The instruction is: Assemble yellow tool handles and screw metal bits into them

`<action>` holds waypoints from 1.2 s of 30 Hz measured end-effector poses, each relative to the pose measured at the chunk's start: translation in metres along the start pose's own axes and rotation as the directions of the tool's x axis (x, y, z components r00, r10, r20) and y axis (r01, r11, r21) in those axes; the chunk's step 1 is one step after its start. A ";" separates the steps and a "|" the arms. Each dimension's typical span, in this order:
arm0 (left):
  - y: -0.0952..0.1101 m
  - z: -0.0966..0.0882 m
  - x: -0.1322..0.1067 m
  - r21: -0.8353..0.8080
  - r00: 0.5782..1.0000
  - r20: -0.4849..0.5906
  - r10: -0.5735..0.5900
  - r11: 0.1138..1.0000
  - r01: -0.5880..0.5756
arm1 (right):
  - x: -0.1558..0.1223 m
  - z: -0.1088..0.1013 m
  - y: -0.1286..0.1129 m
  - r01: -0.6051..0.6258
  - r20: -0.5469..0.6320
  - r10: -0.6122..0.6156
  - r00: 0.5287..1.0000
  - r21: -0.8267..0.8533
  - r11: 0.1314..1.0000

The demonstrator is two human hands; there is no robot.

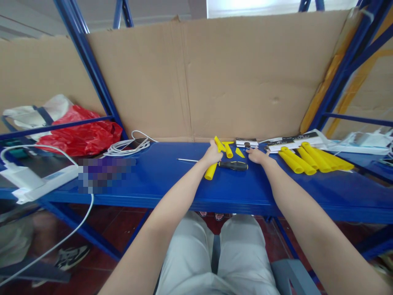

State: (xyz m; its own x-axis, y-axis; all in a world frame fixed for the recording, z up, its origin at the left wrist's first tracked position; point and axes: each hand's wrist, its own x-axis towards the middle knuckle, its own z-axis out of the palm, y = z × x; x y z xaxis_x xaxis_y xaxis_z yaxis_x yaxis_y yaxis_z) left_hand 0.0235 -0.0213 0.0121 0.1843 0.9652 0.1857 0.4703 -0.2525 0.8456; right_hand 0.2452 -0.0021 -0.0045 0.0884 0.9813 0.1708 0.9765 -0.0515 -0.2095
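My left hand (212,155) is closed around a yellow plastic tube-shaped part (210,172), whose upper end sticks out above the fist. Just right of that fist lie another yellow tubular piece (229,150) and a small flat yellow piece (240,153). A screwdriver (232,165) with a black and yellow handle rests on the blue tabletop, its shaft passing under or behind my left hand. My right hand (258,156) is low over the table, fingertips drawn together beside a small white box (246,142). Whatever its fingers pinch is too small to make out.
Several yellow tubular parts (316,159) lie at the right, before a black-and-white carton (293,141). At left are a coiled white cable (127,147), a red plastic bag (84,129) and a white power strip (46,184). Cardboard (245,78) walls the back; blue posts (92,69) flank it.
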 end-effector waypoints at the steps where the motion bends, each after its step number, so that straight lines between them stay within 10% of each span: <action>1: 0.000 0.000 0.000 0.024 1.000 0.002 0.016 1.000 -0.016 | -0.001 0.001 -0.001 -0.011 0.021 0.011 1.000 -0.003 1.000; 14: 0.004 -0.001 -0.004 0.122 0.993 -0.002 0.114 0.986 -0.113 | -0.007 -0.011 -0.019 0.003 0.097 -0.001 0.995 -0.020 1.000; 36: 0.002 0.001 0.000 0.106 0.964 0.023 0.266 0.958 -0.267 | -0.021 -0.023 -0.059 0.455 -0.249 -0.410 0.877 0.156 0.877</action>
State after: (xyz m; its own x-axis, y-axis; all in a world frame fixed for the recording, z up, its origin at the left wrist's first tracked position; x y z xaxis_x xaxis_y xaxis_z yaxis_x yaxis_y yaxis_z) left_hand 0.0253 -0.0222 0.0130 0.3222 0.8614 0.3926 0.4925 -0.5067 0.7076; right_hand 0.1903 -0.0243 0.0264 -0.2740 0.8357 0.4760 0.8659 0.4297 -0.2559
